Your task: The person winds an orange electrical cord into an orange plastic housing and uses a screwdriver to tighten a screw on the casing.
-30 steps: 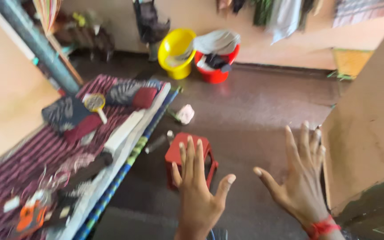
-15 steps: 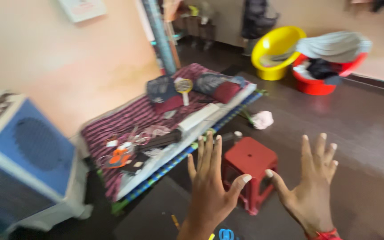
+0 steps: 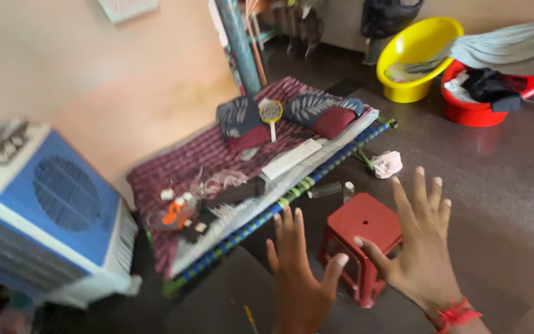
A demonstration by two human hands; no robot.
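Both hands are being held spread wide, nothing gripped: left hand (image 3: 298, 281) and right hand (image 3: 420, 247) are being hovered over a red stool (image 3: 361, 247). The stool is being stood on the dark floor (image 3: 495, 185), just beside the cot's (image 3: 261, 161) long edge. A bottle (image 3: 327, 189) is being left lying between them.

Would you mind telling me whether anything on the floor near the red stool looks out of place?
Yes: a crumpled white cloth lies loose on the dark floor beside the low bed, away from the laundry tubs. Two small bottles also sit on the floor behind the red stool.
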